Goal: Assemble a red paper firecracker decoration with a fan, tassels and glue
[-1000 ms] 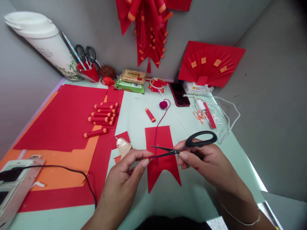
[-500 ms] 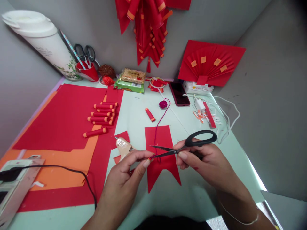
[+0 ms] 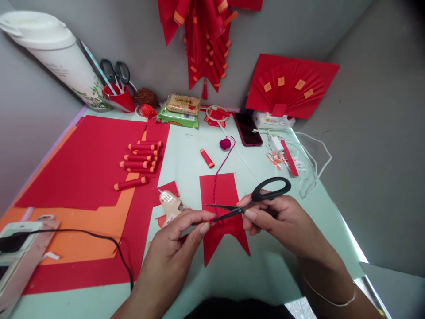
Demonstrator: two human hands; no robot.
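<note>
Left hand [image 3: 177, 241]: thumb and forefinger pinch a small red piece [image 3: 211, 221], mostly hidden | Right hand [image 3: 279, 221]: grasps black scissors [image 3: 245, 209], 2 blades parted, lower tip at the piece | Below, between hands: notched red paper [image 3: 226, 190] | Beyond hands: magenta yarn ball [image 3: 225, 144] | Just beyond left hand: glue gun [image 3: 170, 203]

This is a small craft workstation, a pale green desk [image 3: 186, 139] boxed in by grey panels [image 3: 372, 146]; whether home or office is unclear. Red paper sheets [image 3: 83, 161] at left, a hot glue gun [image 3: 169, 204] and scissors [image 3: 243, 208] nearer, and a finished pleated paper fan [image 3: 292, 82] at far right show papercraft.
</note>
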